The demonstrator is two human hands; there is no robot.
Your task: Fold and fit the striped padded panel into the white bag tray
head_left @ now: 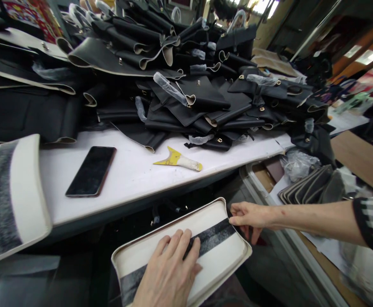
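A cream panel with raised edges and a dark grey stripe (216,237) lies tilted below the table's front edge. On top of it rests my left hand (170,268), palm down with the fingers spread over the stripe. At the panel's right end, my right hand (248,216) has its thumb and forefinger closed on the rim; the other fingers hang below, partly behind the edge. The panel's lower left part is hidden by my left hand.
On the white table (131,183) lie a phone (91,172) and a yellow scraper with a wrapped handle (178,159). Black leather pieces (202,98) are heaped behind. Another striped cream panel (29,192) is at left. Stacked grey pieces (314,187) stand in a right-hand tray.
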